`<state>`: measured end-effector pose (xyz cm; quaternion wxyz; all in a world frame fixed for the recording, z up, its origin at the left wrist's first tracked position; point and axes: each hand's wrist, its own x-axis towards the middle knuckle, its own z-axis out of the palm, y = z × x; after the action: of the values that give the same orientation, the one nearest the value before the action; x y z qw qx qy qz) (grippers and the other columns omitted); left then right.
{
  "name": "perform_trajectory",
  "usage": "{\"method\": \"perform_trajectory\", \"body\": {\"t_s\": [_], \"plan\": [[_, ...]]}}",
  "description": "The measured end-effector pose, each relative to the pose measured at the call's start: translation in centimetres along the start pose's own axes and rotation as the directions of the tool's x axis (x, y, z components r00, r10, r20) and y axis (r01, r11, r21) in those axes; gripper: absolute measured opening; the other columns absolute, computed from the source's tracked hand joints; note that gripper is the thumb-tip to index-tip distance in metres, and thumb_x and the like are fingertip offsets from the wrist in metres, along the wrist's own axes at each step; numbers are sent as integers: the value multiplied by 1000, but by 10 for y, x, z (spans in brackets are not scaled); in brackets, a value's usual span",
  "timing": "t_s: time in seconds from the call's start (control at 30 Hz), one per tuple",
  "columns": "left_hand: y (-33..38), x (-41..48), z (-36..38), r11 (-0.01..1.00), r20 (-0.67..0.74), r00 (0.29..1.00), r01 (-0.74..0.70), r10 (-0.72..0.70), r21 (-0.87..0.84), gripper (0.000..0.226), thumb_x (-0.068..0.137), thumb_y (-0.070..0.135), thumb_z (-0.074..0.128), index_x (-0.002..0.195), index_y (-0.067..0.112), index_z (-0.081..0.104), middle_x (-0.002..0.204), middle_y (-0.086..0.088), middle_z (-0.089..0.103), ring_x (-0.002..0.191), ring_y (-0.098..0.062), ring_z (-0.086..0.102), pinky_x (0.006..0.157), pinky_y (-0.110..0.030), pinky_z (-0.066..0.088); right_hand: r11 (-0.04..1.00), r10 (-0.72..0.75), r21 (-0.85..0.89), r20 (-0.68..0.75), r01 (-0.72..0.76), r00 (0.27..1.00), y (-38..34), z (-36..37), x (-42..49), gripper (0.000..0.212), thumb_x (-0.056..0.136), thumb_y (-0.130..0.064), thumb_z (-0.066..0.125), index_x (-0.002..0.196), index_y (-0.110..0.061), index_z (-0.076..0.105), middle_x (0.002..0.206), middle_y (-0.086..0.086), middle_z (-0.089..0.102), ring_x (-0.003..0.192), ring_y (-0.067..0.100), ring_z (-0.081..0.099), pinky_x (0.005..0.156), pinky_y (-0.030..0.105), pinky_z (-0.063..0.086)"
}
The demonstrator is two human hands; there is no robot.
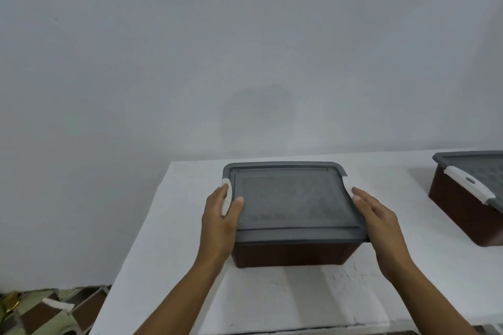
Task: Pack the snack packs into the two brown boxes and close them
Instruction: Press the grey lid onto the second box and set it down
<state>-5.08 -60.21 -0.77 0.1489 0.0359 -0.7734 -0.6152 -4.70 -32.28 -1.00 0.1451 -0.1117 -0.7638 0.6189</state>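
On the white worktop (168, 226) sits the brown plastic box (294, 254), closed under its grey textured lid (294, 198). Our left hand (217, 215) grips the white side latch (226, 198), thumb on top. Our right hand (378, 217) rests straight-fingered against the lid's right edge.

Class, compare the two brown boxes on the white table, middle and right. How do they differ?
The middle box is fully in view; the right box is cut off by the frame. The left hand and right hand flank the middle box; nothing touches the right box. The middle box's latch sits in the left hand's grip; the right box's latch is bare. Both have brown bodies and grey lids on.
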Motion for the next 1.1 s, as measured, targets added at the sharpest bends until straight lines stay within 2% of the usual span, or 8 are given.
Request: {"method": "perform_trajectory", "body": {"t_s": [0.13, 0.23, 0.37, 0.53, 0.67, 0.77, 0.97, 1.1], "plan": [[8, 2, 36, 993, 73, 997, -17, 9, 114, 54, 94, 37, 57, 144, 23, 40, 134, 13, 40, 126, -4, 41, 100, -19, 32, 990, -37, -133, -5, 36, 999, 3, -36, 22, 37, 97, -37, 51, 130, -23, 60, 132, -4, 56, 115, 18, 53, 93, 38, 48], [12, 21, 41, 895, 191, 982, -82, -4, 439, 73, 80, 67, 55, 139, 25, 40, 132, 2, 37, 123, -19, 47, 105, -34, 38, 912, -152, -380, 36, 154, 988, -11, -58, 49, 23, 96, -34, 55, 110, -20, 67, 115, -1, 64, 107, 20, 59, 84, 31, 43], [28, 64, 49, 565, 361, 932, -285, -23, 774, 89, 82, 81, 29, 151, 27, 22, 162, 4, 4, 147, -21, 15, 116, -51, 22, 667, -212, -642, 323, 378, 922, -27, -55, 96, 51, 94, -48, 51, 138, -23, 49, 147, -2, 45, 134, 20, 42, 108, 37, 33], [26, 75, 68, 436, 422, 902, -347, -85, 830, 104, 75, 88, 14, 154, 20, 20, 163, 5, 8, 149, -14, 4, 120, -51, 8, 411, -63, -768, 514, 491, 856, -16, -36, 108, 77, 91, -71, 23, 151, -23, 28, 161, -3, 21, 148, 15, 14, 115, 48, 26], [29, 69, 65, 516, 414, 906, -313, -91, 797, 115, 65, 93, 9, 153, 21, 21, 163, 5, 9, 149, -13, 3, 119, -52, 9, 464, -28, -745, 529, 480, 848, -10, -39, 105, 86, 85, -78, 16, 153, -25, 23, 162, -6, 13, 149, 12, 4, 116, 53, 21], [34, 58, 64, 635, 380, 925, -280, -24, 720, 90, 84, 79, 31, 149, 17, 33, 162, 1, 16, 148, -14, 11, 119, -41, 14, 560, -41, -691, 527, 456, 849, -13, -43, 99, 77, 88, -73, 25, 150, -27, 30, 162, -6, 15, 149, 12, 5, 115, 52, 22], [18, 8, 53, 772, 195, 980, -152, 36, 618, 61, 93, 55, 47, 144, 22, 44, 159, 6, 26, 144, -14, 27, 115, -34, 24, 759, -197, -501, 433, 416, 880, 7, -60, 56, 49, 96, -49, 46, 137, -24, 50, 154, -2, 35, 140, 17, 31, 114, 39, 27], [17, -4, 62, 887, -40, 989, -113, 145, 448, 53, 91, 53, 51, 132, 21, 56, 143, 6, 52, 131, -14, 48, 108, -34, 38, 828, -318, -378, 291, 414, 902, 20, -56, 50, 37, 96, -43, 49, 127, -24, 56, 139, -4, 51, 118, 8, 46, 100, 27, 37]]}}
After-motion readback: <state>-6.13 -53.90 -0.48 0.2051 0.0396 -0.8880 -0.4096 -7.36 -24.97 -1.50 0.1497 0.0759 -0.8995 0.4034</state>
